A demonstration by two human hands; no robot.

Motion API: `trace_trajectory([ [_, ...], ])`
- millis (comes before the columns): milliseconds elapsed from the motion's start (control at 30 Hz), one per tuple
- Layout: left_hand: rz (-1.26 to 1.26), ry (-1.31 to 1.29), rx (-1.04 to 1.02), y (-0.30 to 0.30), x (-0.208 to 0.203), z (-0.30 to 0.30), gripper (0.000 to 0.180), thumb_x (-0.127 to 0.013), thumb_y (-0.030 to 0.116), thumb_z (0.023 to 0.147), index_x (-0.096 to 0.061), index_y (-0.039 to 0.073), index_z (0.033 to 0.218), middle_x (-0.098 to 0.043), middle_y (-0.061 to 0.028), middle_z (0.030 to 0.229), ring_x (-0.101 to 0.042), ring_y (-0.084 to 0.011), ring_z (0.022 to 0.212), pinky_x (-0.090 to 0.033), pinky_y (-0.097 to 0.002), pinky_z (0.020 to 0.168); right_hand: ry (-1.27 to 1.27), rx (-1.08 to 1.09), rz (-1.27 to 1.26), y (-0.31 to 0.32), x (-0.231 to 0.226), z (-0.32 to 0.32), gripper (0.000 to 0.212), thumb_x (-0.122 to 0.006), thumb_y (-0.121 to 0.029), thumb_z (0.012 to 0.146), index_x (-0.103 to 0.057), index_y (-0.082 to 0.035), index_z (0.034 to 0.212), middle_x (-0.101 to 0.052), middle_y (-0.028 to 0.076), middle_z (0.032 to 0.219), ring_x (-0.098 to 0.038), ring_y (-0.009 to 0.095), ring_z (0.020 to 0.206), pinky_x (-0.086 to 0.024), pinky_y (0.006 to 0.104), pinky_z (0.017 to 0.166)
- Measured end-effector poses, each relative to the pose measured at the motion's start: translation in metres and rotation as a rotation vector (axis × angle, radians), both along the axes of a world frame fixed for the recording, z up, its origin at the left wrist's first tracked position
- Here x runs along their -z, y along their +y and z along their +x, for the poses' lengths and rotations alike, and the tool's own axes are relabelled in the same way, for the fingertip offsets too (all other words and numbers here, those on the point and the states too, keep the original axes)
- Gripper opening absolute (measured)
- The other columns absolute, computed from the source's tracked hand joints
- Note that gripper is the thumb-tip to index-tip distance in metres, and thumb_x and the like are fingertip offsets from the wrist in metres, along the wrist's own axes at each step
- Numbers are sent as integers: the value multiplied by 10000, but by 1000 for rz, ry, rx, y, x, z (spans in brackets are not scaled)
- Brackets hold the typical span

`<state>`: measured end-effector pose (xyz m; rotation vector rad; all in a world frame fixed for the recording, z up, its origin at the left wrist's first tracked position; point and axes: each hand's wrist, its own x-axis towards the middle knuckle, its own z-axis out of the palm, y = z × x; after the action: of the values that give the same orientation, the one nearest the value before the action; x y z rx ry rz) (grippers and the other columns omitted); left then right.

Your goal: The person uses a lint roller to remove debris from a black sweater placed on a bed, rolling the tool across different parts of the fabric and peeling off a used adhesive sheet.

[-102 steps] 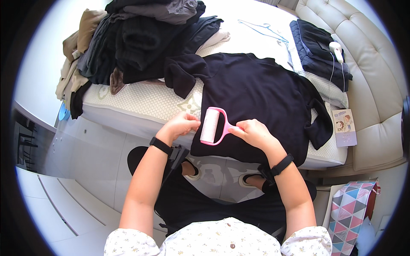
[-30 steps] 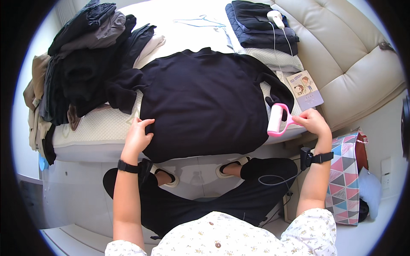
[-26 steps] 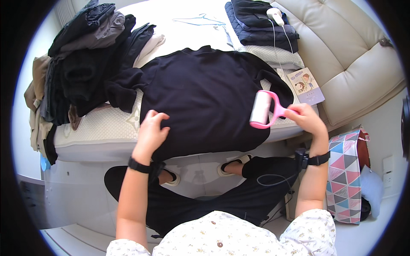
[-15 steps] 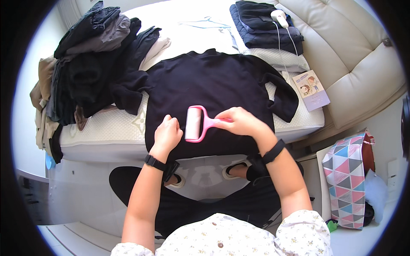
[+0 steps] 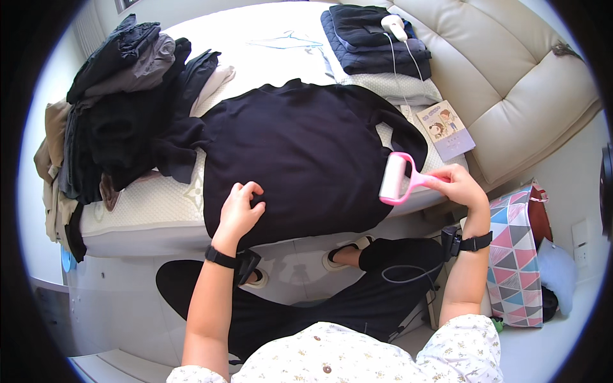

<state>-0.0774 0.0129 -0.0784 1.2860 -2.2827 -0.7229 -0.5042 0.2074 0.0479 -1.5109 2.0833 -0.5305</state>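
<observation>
A black long-sleeved top [image 5: 294,159] lies spread over the near edge of the bed. My right hand [image 5: 463,185] grips the pink handle of a lint roller [image 5: 394,179], whose white roll is at the garment's right edge, near its right sleeve. Whether the roll touches the cloth I cannot tell. Over the lower left part of the top is my left hand [image 5: 239,210], its fingers loosely bent and apart from the thumb, holding nothing.
Dark clothes [image 5: 115,121] are heaped at the left of the bed [image 5: 134,220]. Folded dark clothes [image 5: 377,54] lie far right under a white corded device [image 5: 394,27]. A booklet [image 5: 447,131] is near the beige headboard [image 5: 504,76]; a triangle-patterned bag [image 5: 514,268] stands at right.
My right hand has carried the lint roller rightward from the middle of the top to its right edge. My left hand has loosened from a fist. The view has shifted slightly.
</observation>
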Motion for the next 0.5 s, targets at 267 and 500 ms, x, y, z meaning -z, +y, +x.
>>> trace_trajectory([
  [267, -172, -90, -23, 1, 22, -32, 135, -678, 99, 742, -607, 78, 856, -609, -90, 884, -643, -304, 837, -530, -418, 736, -213, -313, -238, -47, 31, 102, 359, -729, -132, 835, -657, -37, 1174, -703, 122, 913, -665, 172, 833, -516, 305, 780],
  [500, -78, 3, -2, -8, 36, -26, 60, -629, 94, 741, -598, 47, 763, -612, -115, 794, -639, -318, 777, -521, -426, 700, -176, -269, -213, -92, 75, 143, 349, -709, -306, 861, -716, -113, 1151, -734, 144, 1008, -704, 303, 941, -538, 358, 839],
])
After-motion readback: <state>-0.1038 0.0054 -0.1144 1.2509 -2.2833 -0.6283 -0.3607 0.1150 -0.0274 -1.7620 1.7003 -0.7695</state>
